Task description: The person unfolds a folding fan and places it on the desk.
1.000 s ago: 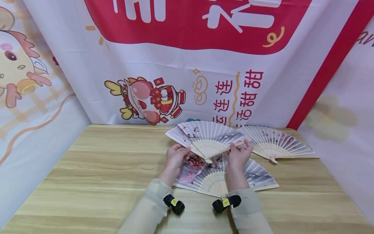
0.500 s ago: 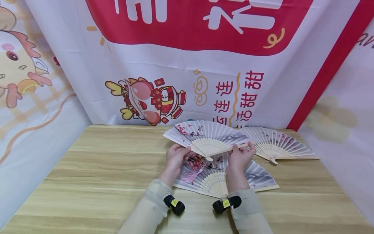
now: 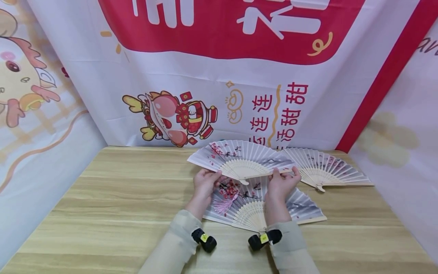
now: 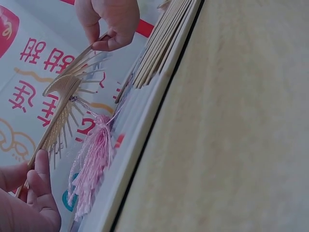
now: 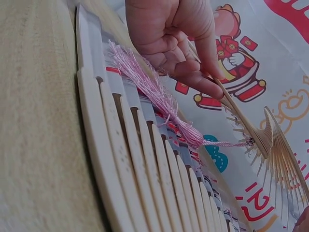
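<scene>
A spread folding fan (image 3: 249,154) with pale ribs and a blossom print is held up between both hands. My left hand (image 3: 204,187) pinches its left edge between thumb and fingers, and my right hand (image 3: 280,187) pinches the right edge. From its pivot a pink tassel (image 5: 154,92) hangs on a cord, as the right wrist view shows. Below lies a second spread fan (image 3: 249,213) on the table, partly covered by the right hand and forearm. The tassel overlaps this lower fan in the head view.
A third spread fan (image 3: 330,167) lies at the back right of the wooden table (image 3: 130,213), partly behind the held one. A printed cloth backdrop (image 3: 164,68) rises at the table's far edge, with more printed cloth on both sides.
The held fan has spread wider and its edges lie flatter. More red blossoms show on its left part. My right hand has shifted slightly right; the left hand has barely moved.
</scene>
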A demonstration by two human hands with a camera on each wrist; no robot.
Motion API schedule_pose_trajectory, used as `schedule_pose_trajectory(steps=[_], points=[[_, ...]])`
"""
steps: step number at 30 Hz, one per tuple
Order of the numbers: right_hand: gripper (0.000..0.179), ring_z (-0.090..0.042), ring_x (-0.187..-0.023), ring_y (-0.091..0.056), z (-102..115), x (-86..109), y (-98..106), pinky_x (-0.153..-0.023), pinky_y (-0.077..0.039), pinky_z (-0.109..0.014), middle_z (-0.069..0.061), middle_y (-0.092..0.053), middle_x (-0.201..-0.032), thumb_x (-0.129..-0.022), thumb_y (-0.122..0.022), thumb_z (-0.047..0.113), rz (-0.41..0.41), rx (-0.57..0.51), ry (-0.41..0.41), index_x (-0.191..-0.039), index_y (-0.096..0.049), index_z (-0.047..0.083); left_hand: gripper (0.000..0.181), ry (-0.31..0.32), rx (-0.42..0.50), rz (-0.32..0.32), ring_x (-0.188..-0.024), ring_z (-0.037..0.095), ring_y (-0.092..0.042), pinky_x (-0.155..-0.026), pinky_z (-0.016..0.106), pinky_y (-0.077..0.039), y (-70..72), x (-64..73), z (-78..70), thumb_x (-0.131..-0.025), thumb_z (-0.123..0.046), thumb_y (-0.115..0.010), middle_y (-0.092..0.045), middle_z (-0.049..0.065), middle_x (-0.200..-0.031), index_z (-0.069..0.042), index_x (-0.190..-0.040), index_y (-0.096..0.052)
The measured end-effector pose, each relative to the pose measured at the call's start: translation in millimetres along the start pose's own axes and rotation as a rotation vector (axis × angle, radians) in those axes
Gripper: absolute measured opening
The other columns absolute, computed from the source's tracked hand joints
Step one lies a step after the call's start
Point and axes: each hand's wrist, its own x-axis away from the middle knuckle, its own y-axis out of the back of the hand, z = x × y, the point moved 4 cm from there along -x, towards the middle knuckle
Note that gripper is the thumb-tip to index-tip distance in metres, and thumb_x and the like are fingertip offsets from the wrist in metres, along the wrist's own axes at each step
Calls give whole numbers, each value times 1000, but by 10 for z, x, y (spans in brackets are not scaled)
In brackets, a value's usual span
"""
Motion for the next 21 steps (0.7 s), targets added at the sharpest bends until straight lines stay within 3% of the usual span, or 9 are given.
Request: schedule_pose_trajectory(steps=[14,21], points=[[71,-11,-79,-49,37,-10,36,-75,-54,-23,1,-36,-93,-92,-61,-6,-26,-56,2,-147,-24,20,23,-47,11,-33,-61,7,-67,-52,15,-47,-41,16,-29,-89,3,-68,-67,-2,-72,2,-107,-53],[71,-14,-83,-52,34,39,-11,-73,-54,-21,1,-36,-93,-92,-61,-7,-2,-72,-15,-146,-25,21,24,-42,15,-30,-62,8,-68,-51,15,-48,30,-26,-55,-89,3,-69,-69,-2,-74,1,-108,-54]])
